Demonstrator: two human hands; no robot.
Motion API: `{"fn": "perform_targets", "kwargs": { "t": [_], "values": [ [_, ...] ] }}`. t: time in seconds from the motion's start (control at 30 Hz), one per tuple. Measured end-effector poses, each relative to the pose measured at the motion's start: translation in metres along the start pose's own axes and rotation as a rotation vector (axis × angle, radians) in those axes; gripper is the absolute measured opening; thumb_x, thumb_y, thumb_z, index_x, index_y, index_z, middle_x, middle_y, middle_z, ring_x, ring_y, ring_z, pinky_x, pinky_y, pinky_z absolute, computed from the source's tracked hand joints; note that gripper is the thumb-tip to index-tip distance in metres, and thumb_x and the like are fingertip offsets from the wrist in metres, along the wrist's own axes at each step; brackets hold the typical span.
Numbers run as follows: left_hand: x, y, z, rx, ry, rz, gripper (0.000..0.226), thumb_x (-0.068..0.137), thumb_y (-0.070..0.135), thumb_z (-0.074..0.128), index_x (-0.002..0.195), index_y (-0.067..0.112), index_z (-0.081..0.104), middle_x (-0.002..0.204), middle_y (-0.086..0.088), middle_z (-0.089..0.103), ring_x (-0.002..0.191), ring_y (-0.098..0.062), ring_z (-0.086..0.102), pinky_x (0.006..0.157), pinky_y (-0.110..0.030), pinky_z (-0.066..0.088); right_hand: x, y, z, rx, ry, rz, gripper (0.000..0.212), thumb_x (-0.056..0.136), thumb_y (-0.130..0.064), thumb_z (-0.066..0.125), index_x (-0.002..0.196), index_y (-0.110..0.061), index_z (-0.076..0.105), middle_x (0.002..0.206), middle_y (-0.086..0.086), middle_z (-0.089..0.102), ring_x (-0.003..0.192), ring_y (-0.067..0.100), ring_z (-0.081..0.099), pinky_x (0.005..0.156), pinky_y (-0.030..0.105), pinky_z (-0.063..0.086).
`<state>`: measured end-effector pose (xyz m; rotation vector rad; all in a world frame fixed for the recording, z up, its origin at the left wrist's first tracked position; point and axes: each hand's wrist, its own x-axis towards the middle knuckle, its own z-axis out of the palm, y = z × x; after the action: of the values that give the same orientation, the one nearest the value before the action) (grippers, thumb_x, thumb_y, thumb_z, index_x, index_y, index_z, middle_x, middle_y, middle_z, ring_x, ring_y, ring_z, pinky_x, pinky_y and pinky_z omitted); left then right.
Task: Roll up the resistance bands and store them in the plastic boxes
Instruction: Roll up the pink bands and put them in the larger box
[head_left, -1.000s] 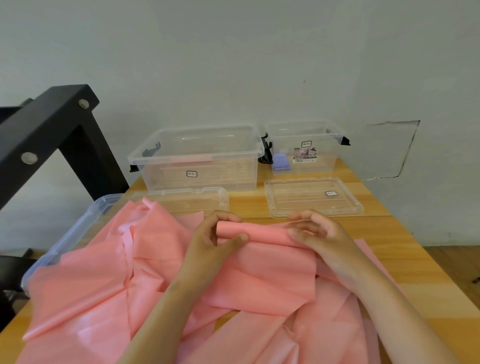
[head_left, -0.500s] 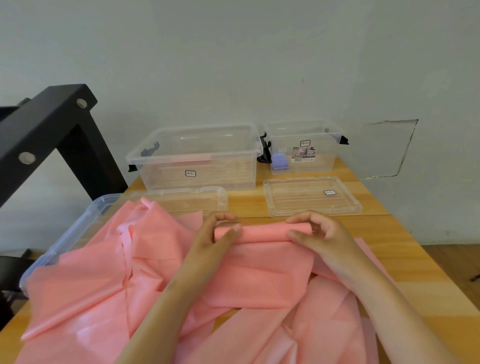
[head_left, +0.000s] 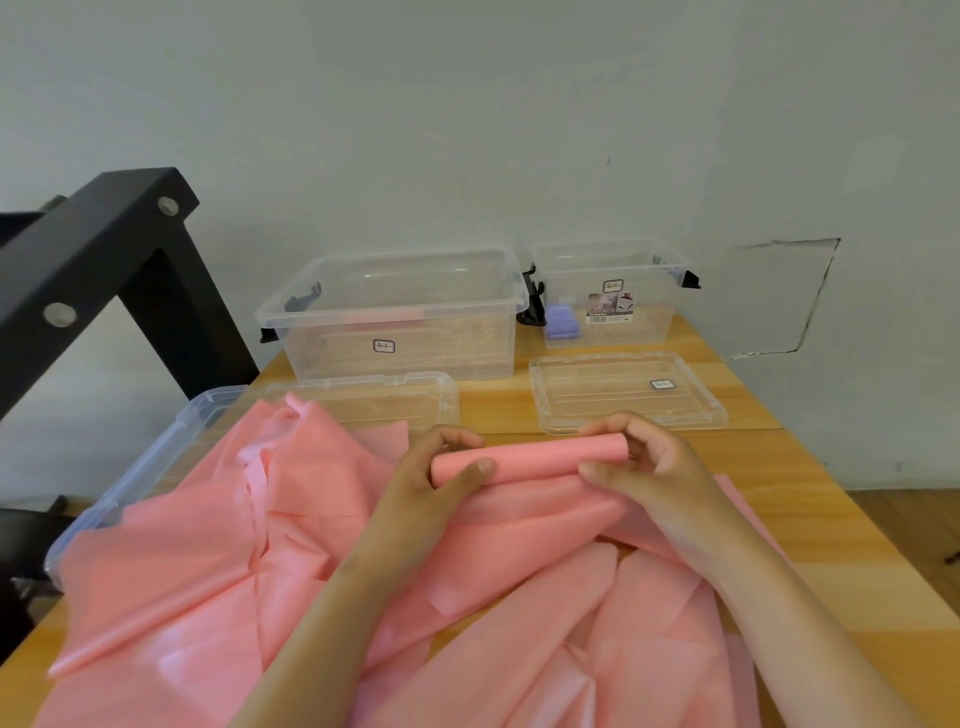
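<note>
Pink roll (head_left: 530, 460) of band is held just above the table, mid-frame, lying left to right, thin and tight. Left hand (head_left: 426, 483) grips its left end, thumb across the front, fingers curled behind. Right hand (head_left: 654, 467) pinches the right end, thumb under, fingers curled over the top. Loose tail (head_left: 519, 530) of the same band hangs from the roll toward the person and runs into the heap. Most of this band looks unrolled, so I judge the rolling is at an early stage

Heap of pink bands (head_left: 197, 561) covers the near and left part of the table, crumpled and overlapping, cannot count them. Its left side lies over a bluish tub (head_left: 156, 457) at the table edge

Behind the hands is a big clear box (head_left: 395, 317), open, with something flat and pink inside, maybe one stored band, not sure. Small clear box (head_left: 613, 296) stands just to its right, open, with a purple roll (head_left: 560, 322) inside at its left side. Right lid (head_left: 623, 389) lies flat in front of the small box. Left lid (head_left: 363, 395) lies in front of the big box, with its near edge under the heap

Progress as judged: one or two items stored, one band being rolled, the whole heap left, lids not yet on. Wooden table (head_left: 810, 519), black frame (head_left: 93, 260) at left
</note>
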<state>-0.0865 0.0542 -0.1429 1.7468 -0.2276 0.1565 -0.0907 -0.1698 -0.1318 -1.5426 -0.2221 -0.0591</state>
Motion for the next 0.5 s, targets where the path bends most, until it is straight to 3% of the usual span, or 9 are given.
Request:
{"fn": "perform_targets", "kwargs": {
  "t": [0.07, 0.17, 0.27, 0.33, 0.5],
  "values": [
    [0.0001, 0.0015, -0.0005, -0.107, 0.018, 0.022, 0.024, 0.079, 0.014, 0.076, 0.094, 0.021, 0.060, 0.094, 0.008, 0.062, 0.082, -0.002, 0.056, 0.075, -0.015, 0.044, 0.0006, 0.0016, 0.0022, -0.016, 0.003, 0.058, 0.017, 0.081, -0.012, 0.072, 0.096, -0.019, 0.069, 0.081, -0.011, 0.071, 0.075, 0.001, 0.064, 0.065, 0.011, 0.046],
    [-0.0005, 0.0009, 0.0007, -0.202, 0.010, -0.033, 0.038, 0.072, 0.029, 0.078, 0.104, 0.021, 0.058, 0.095, 0.002, 0.061, 0.085, -0.008, 0.056, 0.075, -0.023, 0.046, 0.0006, 0.0016, 0.0037, -0.075, 0.024, 0.023, 0.012, 0.081, -0.013, 0.072, 0.092, -0.017, 0.071, 0.081, -0.013, 0.071, 0.074, -0.002, 0.062, 0.064, 0.009, 0.044],
    [-0.0026, 0.0022, 0.0038, -0.103, -0.020, -0.053, 0.016, 0.091, 0.025, 0.062, 0.104, 0.018, 0.057, 0.095, 0.001, 0.061, 0.086, -0.004, 0.057, 0.075, -0.016, 0.045, -0.0008, -0.0015, 0.0005, -0.047, 0.044, -0.066, 0.023, 0.076, 0.001, 0.073, 0.091, -0.016, 0.067, 0.082, -0.014, 0.068, 0.076, 0.000, 0.060, 0.067, 0.010, 0.044],
    [-0.0028, 0.0032, 0.0039, -0.077, -0.027, -0.021, 0.007, 0.093, 0.022, 0.058, 0.098, 0.017, 0.057, 0.091, 0.000, 0.058, 0.078, -0.002, 0.054, 0.069, -0.015, 0.044, -0.0007, -0.0016, -0.0012, -0.026, 0.034, -0.074, 0.029, 0.075, 0.004, 0.073, 0.093, -0.018, 0.067, 0.086, -0.012, 0.068, 0.079, 0.002, 0.061, 0.070, 0.013, 0.046],
    [-0.0011, 0.0045, 0.0016, -0.182, 0.006, 0.021, 0.019, 0.088, 0.006, 0.064, 0.103, 0.013, 0.056, 0.087, 0.002, 0.055, 0.073, -0.005, 0.051, 0.064, -0.014, 0.043, 0.0013, 0.0017, 0.0018, -0.021, 0.041, 0.053, 0.017, 0.080, -0.015, 0.072, 0.096, -0.019, 0.068, 0.079, -0.010, 0.069, 0.073, 0.003, 0.062, 0.065, 0.015, 0.046]
  ]
}}
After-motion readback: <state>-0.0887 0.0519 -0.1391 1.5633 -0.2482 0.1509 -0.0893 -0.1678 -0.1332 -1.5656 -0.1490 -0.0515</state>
